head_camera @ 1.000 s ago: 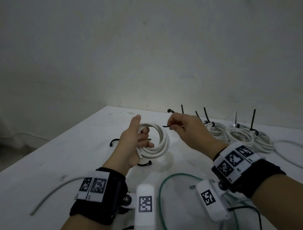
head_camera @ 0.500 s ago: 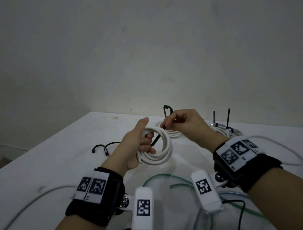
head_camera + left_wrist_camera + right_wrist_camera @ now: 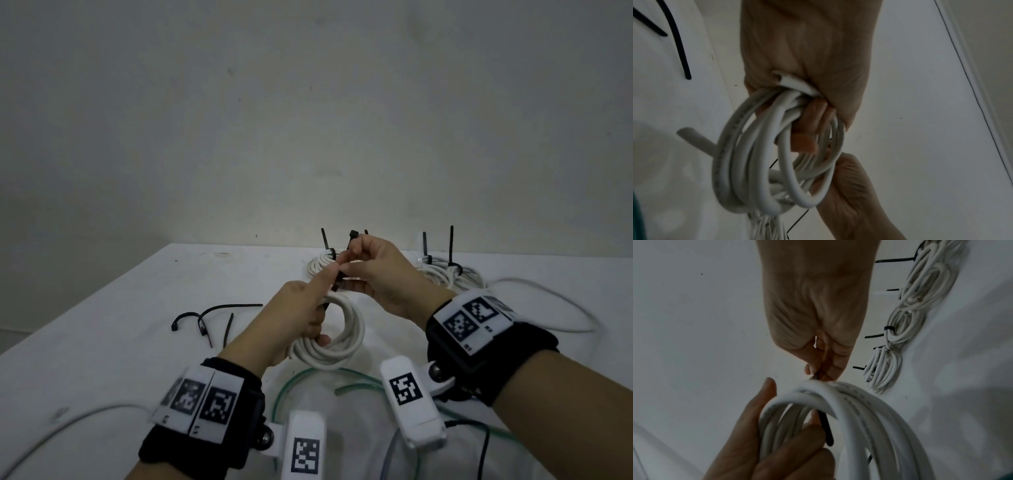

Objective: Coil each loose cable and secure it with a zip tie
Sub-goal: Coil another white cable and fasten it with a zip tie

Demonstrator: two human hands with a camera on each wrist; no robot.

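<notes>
My left hand [image 3: 305, 311] grips a white cable coil [image 3: 337, 342] and holds it upright above the white table [image 3: 144, 301]. Its fingers pass through the loops, and its thumb points up toward the right hand. In the left wrist view those fingers [image 3: 813, 123] are curled round the coil [image 3: 748, 170]. At the coil's top my right hand [image 3: 359, 265] pinches a black zip tie [image 3: 352, 236]. The right wrist view shows the zip tie [image 3: 826, 430] running down inside the coil [image 3: 855, 410], under the right hand [image 3: 818, 368].
Several loose black zip ties [image 3: 219, 315] lie on the table to the left. Tied white coils [image 3: 442, 274] with upright tie tails sit along the back. A green cable [image 3: 301, 380] curves near the front, and loose white cables trail off at the left [image 3: 68, 421] and right [image 3: 555, 298].
My right hand brought the zip tie to the top of the coil and passed it through the loops. Both hands now meet there, and the left thumb reaches up to the tie.
</notes>
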